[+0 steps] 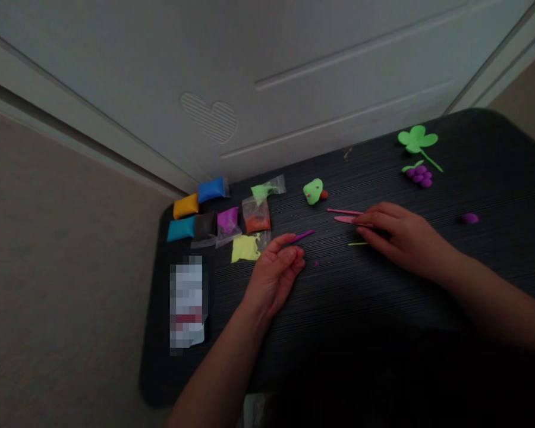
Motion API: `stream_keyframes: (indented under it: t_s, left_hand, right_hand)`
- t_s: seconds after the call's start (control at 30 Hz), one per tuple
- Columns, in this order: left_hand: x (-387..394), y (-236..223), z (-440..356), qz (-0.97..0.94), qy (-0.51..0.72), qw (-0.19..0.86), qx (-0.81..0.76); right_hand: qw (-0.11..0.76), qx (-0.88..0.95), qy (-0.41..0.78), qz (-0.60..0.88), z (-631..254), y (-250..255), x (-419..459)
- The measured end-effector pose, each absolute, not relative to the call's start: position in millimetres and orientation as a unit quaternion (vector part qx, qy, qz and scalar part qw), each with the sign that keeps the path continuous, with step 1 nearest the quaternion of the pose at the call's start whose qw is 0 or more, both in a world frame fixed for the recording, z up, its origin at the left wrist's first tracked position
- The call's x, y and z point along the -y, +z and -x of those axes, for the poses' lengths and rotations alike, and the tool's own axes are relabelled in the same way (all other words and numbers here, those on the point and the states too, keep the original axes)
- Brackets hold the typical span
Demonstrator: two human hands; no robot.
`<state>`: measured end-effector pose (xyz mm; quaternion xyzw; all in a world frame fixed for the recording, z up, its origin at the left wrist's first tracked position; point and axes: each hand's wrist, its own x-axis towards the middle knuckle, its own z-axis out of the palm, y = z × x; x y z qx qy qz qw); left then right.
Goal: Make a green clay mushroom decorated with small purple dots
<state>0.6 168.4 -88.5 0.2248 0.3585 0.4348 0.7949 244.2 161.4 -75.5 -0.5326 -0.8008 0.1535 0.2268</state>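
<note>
My left hand (pixel 277 268) is turned partly palm up with its fingers curled and the thumb pressed against them. What they hold, if anything, is hidden. By its index fingertip is a thin purple strip (pixel 303 235); I cannot tell whether they touch. My right hand (pixel 399 238) has thumb and fingers closed on the end of a pink modelling knife (pixel 344 219) low over the table. Just beyond that knife lies a thin pink modelling tool (pixel 344 211). A yellow-green stick (pixel 357 244) reaches under the right fingers. Between the hands is a tiny purple crumb (pixel 316 263).
A green clay tree (pixel 312 191) with a reddish-brown trunk lies beyond the hands. Far right are a green clay clover (pixel 417 139), purple clay grapes (pixel 419 175) and a purple lump (pixel 470 219). Several clay packets (pixel 182 228) and a blurred phone-like object (pixel 188 303) are left.
</note>
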Motion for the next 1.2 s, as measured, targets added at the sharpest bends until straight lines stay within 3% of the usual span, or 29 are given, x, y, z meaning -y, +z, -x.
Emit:
stream_keyframes:
  t_s: [1.2]
  left_hand:
    - [-165.8,-83.4,-1.2,-0.231,0.486,0.772,-0.34]
  right_hand:
    - [0.22,0.798,0.158,0.538,-243.0,-75.2,-161.8]
